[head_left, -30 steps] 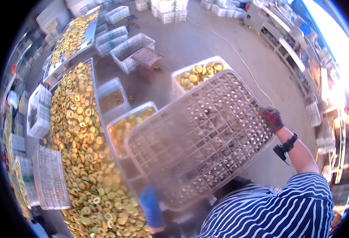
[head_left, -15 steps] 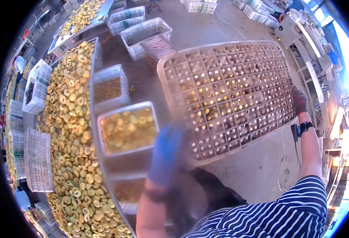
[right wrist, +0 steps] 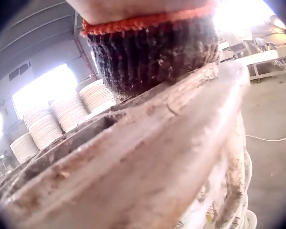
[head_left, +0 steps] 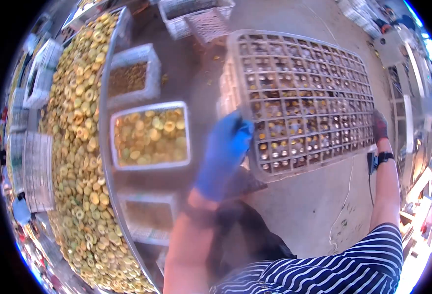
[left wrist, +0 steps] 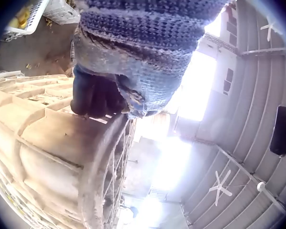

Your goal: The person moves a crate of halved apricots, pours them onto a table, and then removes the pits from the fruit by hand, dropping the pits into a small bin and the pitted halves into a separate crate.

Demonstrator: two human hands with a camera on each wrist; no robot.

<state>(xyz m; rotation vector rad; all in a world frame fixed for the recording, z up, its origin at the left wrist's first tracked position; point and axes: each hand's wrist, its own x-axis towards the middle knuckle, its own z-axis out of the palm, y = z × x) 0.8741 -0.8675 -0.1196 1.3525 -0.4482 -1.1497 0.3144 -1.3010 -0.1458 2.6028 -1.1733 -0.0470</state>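
Observation:
A large, soiled plastic grid tray (head_left: 314,98) is held tilted in front of the body, its ribbed face towards the head camera. Yellow fruit shows through its holes. My left hand (head_left: 228,142), in a blue knit glove, grips the tray's left side near the lower corner. In the left wrist view, the glove's dark fingers (left wrist: 97,98) curl at the tray's rim (left wrist: 97,176). At the far right edge, my right hand (head_left: 380,126), in a dark glove with a red cuff, grips the tray; its fingers are mostly hidden behind the rim (right wrist: 133,167).
Left of me runs a long table heaped with halved yellow fruit (head_left: 86,127), edged by a metal rail (head_left: 109,171). Beside it stand a fruit-filled crate (head_left: 187,147) and other crates (head_left: 159,73). A small stool (head_left: 208,25) stands ahead. Machinery (head_left: 402,63) lines the right.
The tray has swung from low left to the right and tipped more upright. My left hand, apart from its side half a second ago, now grips it; the right hand keeps its hold.

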